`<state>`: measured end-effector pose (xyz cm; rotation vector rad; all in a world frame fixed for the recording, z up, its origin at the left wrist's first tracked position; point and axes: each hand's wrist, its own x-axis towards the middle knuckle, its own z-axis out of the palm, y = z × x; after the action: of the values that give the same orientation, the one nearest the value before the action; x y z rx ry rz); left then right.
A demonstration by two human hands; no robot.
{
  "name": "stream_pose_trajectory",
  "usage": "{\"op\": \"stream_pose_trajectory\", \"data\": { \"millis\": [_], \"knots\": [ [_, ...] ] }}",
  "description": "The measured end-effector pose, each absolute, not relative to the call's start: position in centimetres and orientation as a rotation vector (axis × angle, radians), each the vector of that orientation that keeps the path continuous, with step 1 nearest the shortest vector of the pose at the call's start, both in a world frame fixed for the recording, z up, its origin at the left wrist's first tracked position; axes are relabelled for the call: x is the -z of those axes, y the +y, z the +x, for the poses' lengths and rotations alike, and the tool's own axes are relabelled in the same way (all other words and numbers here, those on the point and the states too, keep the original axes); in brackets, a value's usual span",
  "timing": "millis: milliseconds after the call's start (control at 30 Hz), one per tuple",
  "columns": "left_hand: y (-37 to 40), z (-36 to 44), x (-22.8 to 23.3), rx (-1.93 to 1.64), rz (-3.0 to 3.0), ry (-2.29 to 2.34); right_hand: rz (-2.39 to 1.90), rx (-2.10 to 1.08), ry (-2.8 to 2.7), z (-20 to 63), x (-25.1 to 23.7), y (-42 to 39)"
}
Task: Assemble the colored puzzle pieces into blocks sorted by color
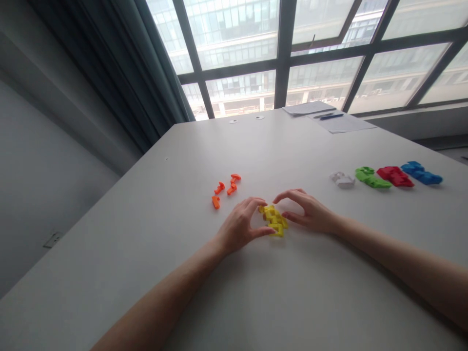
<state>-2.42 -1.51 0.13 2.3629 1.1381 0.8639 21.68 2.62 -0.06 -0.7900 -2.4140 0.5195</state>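
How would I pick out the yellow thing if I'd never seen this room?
Start at the broad white tabletop below the large dark-framed window. Around its middle, find the bare left hand and bare right hand facing each other; between them lies a bumpy cluster of angular, plastic-looking yellow pieces. Its yellow sets it apart from the four small, separate orange pieces off to its left.
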Motion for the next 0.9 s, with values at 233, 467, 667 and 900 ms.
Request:
{"op": "stream_pose_trajectory", "data": {
  "millis": [233,467,667,900],
  "knots": [
    [-1.6,-2.4,0.1,-0.732,2.482,1.13,-0.756,-0.625,-2.459,22.3,0.1,2.8],
    [-1.9,-2.2,0.4,-0.796,2.538,1.163,-0.744,-0.654,-2.431,22.1,0.2,2.8],
    [-2.4,-1.7,0.2,-0.75,2.569,1.234,-0.753,-0.638,-2.44,22.0,0.0,2.8],
    [-2.6,-1.1,0.2,-0.749,2.521,1.319,-0.794,-0.634,-2.388,22.0,0.3,3.0]
  ]
}}
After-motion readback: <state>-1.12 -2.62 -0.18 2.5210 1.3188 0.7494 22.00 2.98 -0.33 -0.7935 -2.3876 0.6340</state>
